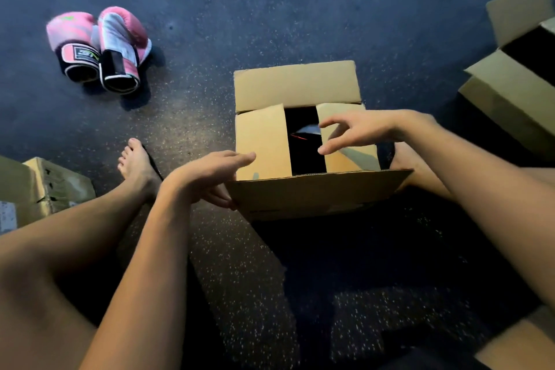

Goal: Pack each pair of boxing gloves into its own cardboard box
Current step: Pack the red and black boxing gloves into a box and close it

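On the floor (270, 9) the box (315, 198) holds a dark pair (306, 131), flaps half folded; left hand (210, 168) lies flat on one flap, right hand (357, 132) hovers spread over the other; light, stiff card, likely best pushed near flap edges.

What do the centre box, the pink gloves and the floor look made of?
Box: matte brown cardboard, folded flaps with raw edges. Gloves: padded, slightly shiny pink-and-white skin, likely synthetic leather. Floor: dark, flecked, matte; perhaps rubber matting.
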